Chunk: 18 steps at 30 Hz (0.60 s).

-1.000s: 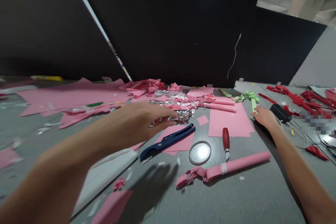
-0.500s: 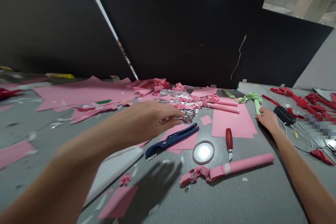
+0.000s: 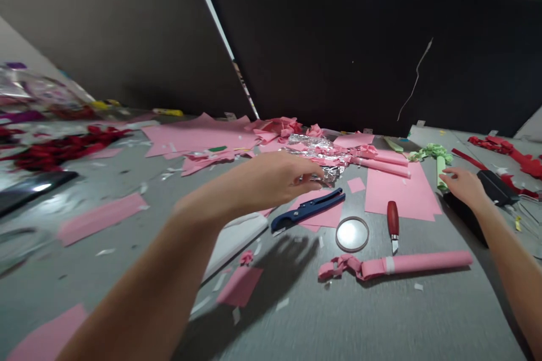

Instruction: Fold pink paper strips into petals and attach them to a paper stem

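My left hand (image 3: 292, 176) hovers over the table, its fingers loosely bent and apart, holding nothing. Behind it lies crumpled silver foil (image 3: 332, 172) among pink paper strips; below and right of it are navy-handled cutters (image 3: 308, 210). At the right, my right hand (image 3: 464, 185) has thumb and forefinger apart at the lower end of a light green paper roll (image 3: 441, 168) with a crumpled top (image 3: 432, 152). The fingertips reach its edge; whether they press on it I cannot tell. A pink paper roll (image 3: 432, 262) with a twisted end lies nearer me.
A red-handled knife (image 3: 393, 220) and a tape ring (image 3: 352, 219) lie between the hands. Pink sheets (image 3: 398, 192) and scraps are scattered about. A black adapter box (image 3: 497, 187) with cables is at right. Dark red paper (image 3: 71, 144) and a phone (image 3: 36, 189) are at left.
The view has turned left, bringing the phone and dark red paper into sight. My left hand still hovers near the foil; my right hand stays by the green roll, its fingers slightly more apart.
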{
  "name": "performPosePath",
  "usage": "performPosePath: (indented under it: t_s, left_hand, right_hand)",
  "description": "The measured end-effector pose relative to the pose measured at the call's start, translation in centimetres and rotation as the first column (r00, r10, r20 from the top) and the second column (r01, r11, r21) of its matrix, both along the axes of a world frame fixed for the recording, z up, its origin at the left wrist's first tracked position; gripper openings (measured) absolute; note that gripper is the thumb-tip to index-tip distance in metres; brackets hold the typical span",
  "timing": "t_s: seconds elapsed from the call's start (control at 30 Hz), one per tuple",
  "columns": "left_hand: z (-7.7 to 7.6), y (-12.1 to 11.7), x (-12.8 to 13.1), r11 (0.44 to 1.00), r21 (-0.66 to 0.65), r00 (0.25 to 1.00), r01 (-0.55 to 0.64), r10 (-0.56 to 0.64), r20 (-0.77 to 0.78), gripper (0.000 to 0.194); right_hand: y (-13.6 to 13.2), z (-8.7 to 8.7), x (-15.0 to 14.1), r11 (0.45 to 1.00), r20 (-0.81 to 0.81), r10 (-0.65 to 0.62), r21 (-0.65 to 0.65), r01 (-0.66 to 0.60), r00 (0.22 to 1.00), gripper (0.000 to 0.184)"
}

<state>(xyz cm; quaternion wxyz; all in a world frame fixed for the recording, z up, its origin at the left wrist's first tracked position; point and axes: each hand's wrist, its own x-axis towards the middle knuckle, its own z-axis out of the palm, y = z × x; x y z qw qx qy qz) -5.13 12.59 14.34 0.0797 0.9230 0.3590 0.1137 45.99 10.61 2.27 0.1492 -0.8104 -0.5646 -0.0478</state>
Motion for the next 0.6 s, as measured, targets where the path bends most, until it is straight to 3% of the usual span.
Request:
performPosePath:
  t_s: [0.27,0.4,0.6]
  left_hand:
    - [-0.8,-0.2,1.0,0.998,-0.049,0.997,0.041,-0.044,-0.065,0.03]
    - [-0.9,-0.3,1.5,0.997,-0.065,0.995,0.042,-0.048,-0.092,0.028]
    - [-0.7,0.0,0.7,0.997,-0.074,0.993,0.007,-0.016,-0.114,0.032]
  right_hand:
    - [-1.1,3.6,-4.3,0.948,-0.073,0.313,0.087,-0.307,0.947,0.043]
    - [-1.6,4.2,-6.8,0.85,-0.087,0.523,0.123,-0.511,0.848,0.041]
    - [-2.2,4.7,-8.3,0.79,-0.12,0.612,0.036,-0.612,0.782,0.038]
